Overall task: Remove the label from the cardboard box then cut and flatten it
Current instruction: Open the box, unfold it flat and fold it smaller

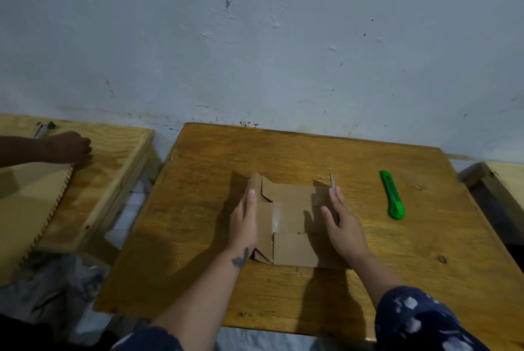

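Brown cardboard box (292, 226) (taped seam, creased flaps) on grainy wooden worktop (368, 279); left hand (246, 219) and right hand (341, 221) press its sides with straight fingers; green plastic cutter (392, 194) lies apart.

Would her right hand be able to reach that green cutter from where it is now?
Probably yes. The right hand lies open against the cardboard box, and the green cutter rests on the same table just to its right, with bare wood and nothing else between them.
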